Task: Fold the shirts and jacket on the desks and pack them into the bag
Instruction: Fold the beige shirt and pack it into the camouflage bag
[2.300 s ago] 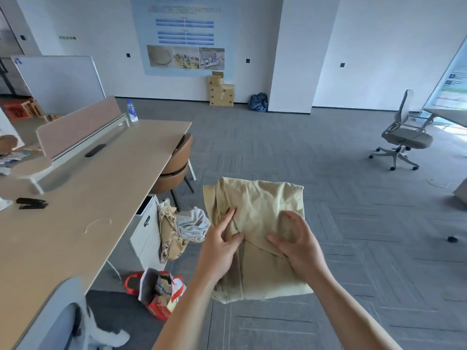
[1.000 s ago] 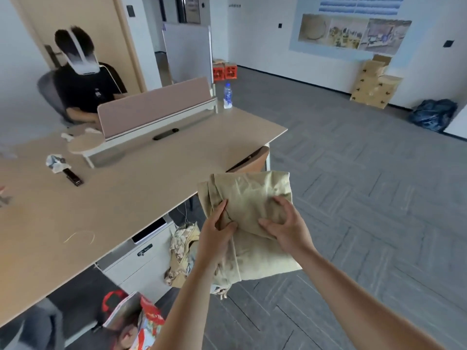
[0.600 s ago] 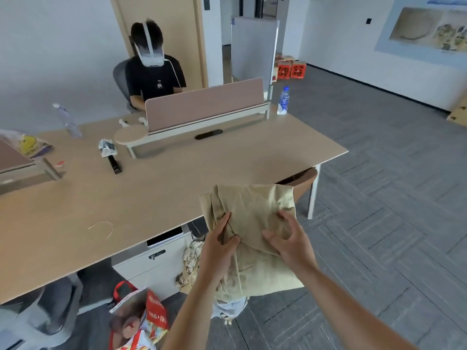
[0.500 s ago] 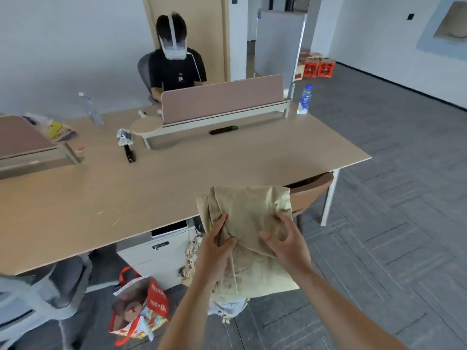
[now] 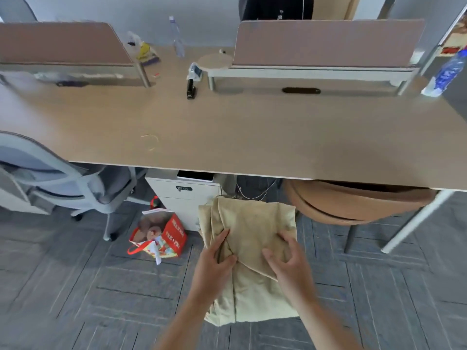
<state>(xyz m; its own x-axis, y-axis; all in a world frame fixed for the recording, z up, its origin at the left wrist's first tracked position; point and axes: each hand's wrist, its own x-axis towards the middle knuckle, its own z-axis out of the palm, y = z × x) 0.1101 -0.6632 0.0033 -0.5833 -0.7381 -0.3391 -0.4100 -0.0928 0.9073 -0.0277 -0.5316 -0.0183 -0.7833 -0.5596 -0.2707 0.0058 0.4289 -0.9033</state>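
Note:
A folded beige garment (image 5: 252, 231) hangs in the air in front of the desk (image 5: 252, 137), held by both my hands. My left hand (image 5: 214, 263) grips its left side, thumb on top and fingers under the cloth. My right hand (image 5: 290, 263) holds its right side with curled fingers pressing a fold. A red open bag (image 5: 174, 233) stands on the floor to the left of the garment, below the desk edge, with brownish contents showing inside.
A white drawer cabinet (image 5: 187, 195) stands under the desk behind the bag. A grey office chair (image 5: 50, 178) is at left, a brown chair (image 5: 353, 203) at right. A stapler (image 5: 191, 88), bottles (image 5: 444, 74) and dividers sit on the desk. A person sits behind the far divider.
My view has swung left and down to face the desk straight on. The garment stays in both hands, and the red bag now lies close to its left.

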